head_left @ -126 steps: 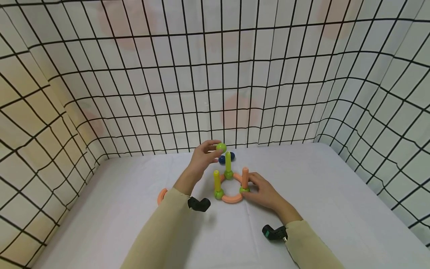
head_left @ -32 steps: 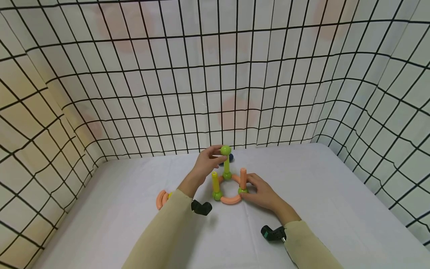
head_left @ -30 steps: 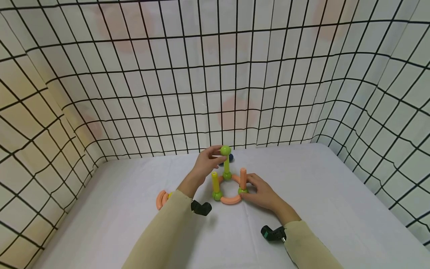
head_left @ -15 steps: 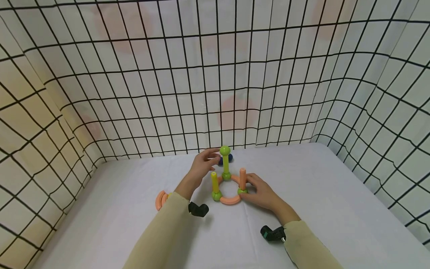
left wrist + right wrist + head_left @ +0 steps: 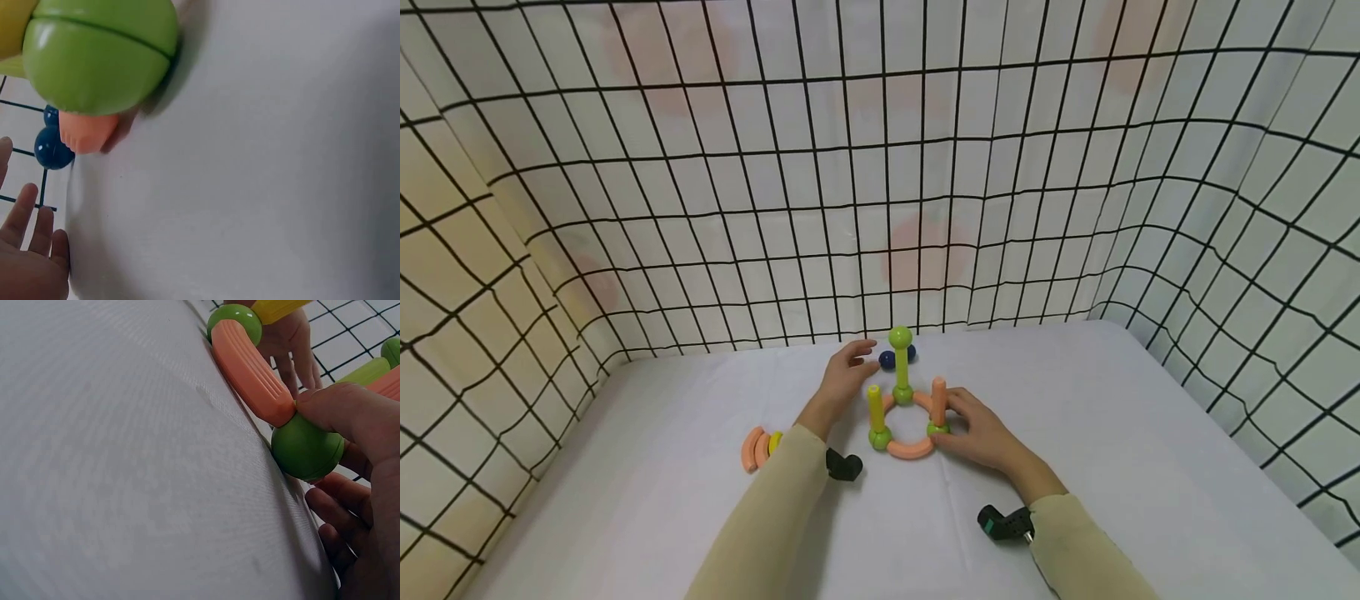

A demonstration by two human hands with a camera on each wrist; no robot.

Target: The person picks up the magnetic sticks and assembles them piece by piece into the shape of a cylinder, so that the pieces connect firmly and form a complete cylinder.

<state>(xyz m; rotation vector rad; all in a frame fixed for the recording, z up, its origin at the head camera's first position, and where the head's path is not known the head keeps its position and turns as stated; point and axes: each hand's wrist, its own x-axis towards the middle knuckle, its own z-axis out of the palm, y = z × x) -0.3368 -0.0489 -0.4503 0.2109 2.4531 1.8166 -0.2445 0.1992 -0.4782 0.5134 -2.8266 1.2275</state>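
Observation:
A ring of orange curved pieces [image 5: 910, 450] joined by green balls lies on the white cloth. Three rods stand up from it: a yellow rod [image 5: 876, 410], a light green rod [image 5: 902, 368] and an orange rod [image 5: 938, 402]. On top of the light green rod sits another green ball [image 5: 900, 337]. My right hand [image 5: 981, 429] pinches the green ball [image 5: 306, 447] under the orange rod between thumb and fingers. Left of the light green rod, my left hand [image 5: 844, 377] is held with loosely spread fingers and nothing in them. Dark blue balls [image 5: 887, 360] lie just beyond its fingertips.
Loose orange curved pieces [image 5: 754, 450] and a yellow piece [image 5: 776, 442] lie at the left, the yellow one partly behind the left sleeve. A white wall with a black grid [image 5: 820, 208] closes off the back and both sides.
My left hand placed the green ball on the light green rod, let go of it and drew away to the left. My right hand keeps its grip on the ring.

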